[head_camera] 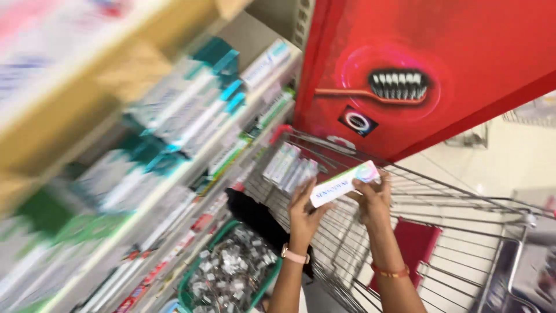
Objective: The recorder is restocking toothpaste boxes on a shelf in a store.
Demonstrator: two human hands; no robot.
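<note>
Head view shows both hands raised over a wire shopping cart [440, 203], gripping a white toothpaste box [344, 184] between them: the left hand [303, 212] clasps its lower end, the right hand [373, 200] pinches the upper end. Blurred shelves [174, 145] of similar boxes run along the left, a red display panel [463, 52] behind.

At my ten o'clock, blurred shelves [174, 179] carry rows of white-and-teal boxes [191, 116]; at four o'clock, the wire cart [463, 203] holds a red item [414, 246].
</note>
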